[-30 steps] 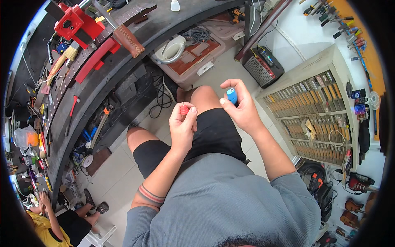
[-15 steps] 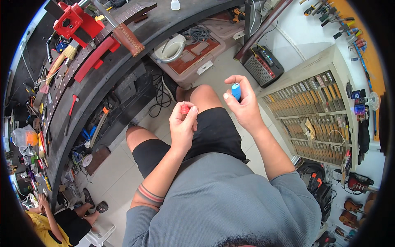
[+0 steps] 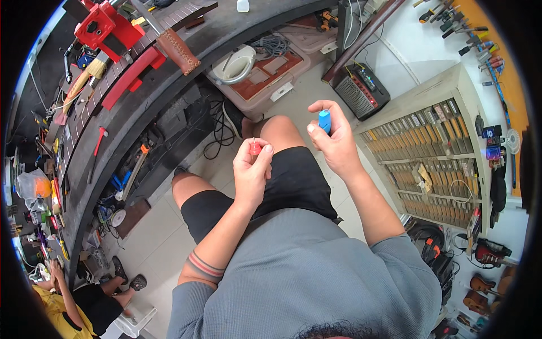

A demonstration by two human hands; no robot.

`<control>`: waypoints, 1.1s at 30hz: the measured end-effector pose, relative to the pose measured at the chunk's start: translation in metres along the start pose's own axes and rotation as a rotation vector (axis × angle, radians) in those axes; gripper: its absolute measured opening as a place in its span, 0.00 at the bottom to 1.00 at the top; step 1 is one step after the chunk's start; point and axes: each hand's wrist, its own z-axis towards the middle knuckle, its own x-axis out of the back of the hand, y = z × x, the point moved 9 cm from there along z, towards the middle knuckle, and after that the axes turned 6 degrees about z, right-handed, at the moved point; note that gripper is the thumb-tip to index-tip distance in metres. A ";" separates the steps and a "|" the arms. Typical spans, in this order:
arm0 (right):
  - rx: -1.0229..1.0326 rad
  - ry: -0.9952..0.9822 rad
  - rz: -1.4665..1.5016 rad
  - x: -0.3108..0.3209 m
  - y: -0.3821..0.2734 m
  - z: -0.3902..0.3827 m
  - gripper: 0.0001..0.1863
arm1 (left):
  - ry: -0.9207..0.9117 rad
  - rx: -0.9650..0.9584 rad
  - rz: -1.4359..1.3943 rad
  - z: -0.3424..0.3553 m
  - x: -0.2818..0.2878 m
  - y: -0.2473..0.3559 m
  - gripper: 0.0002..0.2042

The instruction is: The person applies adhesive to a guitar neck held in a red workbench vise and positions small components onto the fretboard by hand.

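Observation:
Between the thumb and fingers of my left hand (image 3: 251, 172) is a small red piece (image 3: 256, 148) with a thin pin-like tip pointing up; its exact kind is too small to make out. To the right and slightly farther off, my right hand (image 3: 337, 141) is wrapped round a blue handle-like cylinder (image 3: 324, 120), held upright with its end showing above the thumb. The lower part of the cylinder is hidden in the palm. Both hands are raised over my lap, apart from each other.
A curved dark workbench (image 3: 121, 133) runs along the left, with a red vise (image 3: 104, 28), a red-headed hammer (image 3: 98, 150) and many tools. A file rack cabinet (image 3: 423, 164) stands right. A small amplifier (image 3: 361, 90) sits on the floor. Another person (image 3: 70, 305) works at lower left.
The blue cylinder has tipped slightly in my right hand, so more of its side shows. My left hand has barely moved, still holding the red piece.

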 end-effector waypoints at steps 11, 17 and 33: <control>-0.004 -0.047 -0.025 -0.010 -0.004 -0.001 0.16 | -0.001 0.003 0.015 0.000 -0.001 0.000 0.06; 0.006 -0.042 0.004 -0.007 0.008 -0.001 0.19 | 0.000 0.016 0.019 -0.001 -0.003 0.001 0.07; -0.009 -0.061 0.013 -0.013 0.009 -0.001 0.20 | 0.004 0.015 -0.002 -0.001 -0.001 -0.001 0.07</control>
